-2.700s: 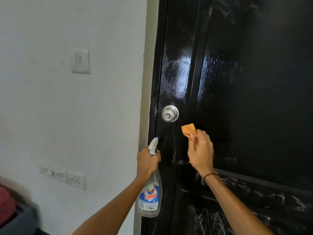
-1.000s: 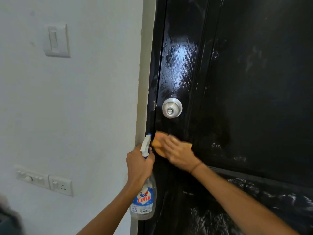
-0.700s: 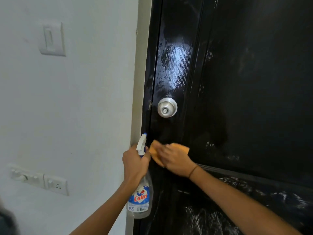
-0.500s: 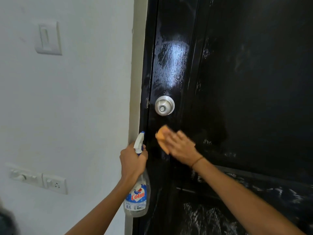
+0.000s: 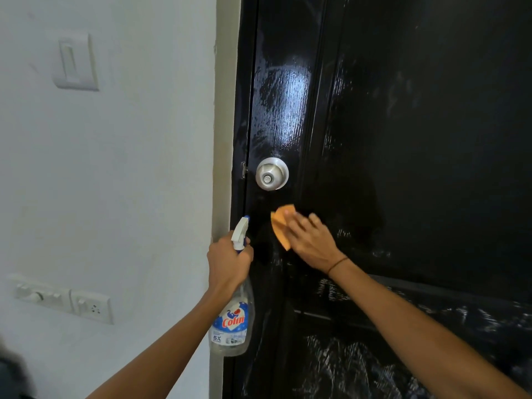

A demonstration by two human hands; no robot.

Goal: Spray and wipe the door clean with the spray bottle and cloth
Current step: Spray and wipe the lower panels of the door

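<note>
On the far left I note a matte white wall [image 5: 129,168] carrying a rectangular rocker switch [image 5: 75,63] and, lower down, a socket panel [image 5: 64,301]. My left hand [image 5: 227,263] has its grip curled round the neck of the spray bottle [image 5: 231,318], a clear plastic body with a blue-and-red label and a white trigger head; it hangs upright beside the pale door frame [image 5: 223,110]. To its right stands the door [image 5: 403,139], gloss black, wood-grained, with streaky wet smears. A round brushed-metal knob [image 5: 272,174] sits just above the cloth [image 5: 280,223], a small orange folded piece. My right hand [image 5: 312,243] presses it flat to the door, fingers straight. Against half a second ago, the cloth lies nearer the knob.
</note>
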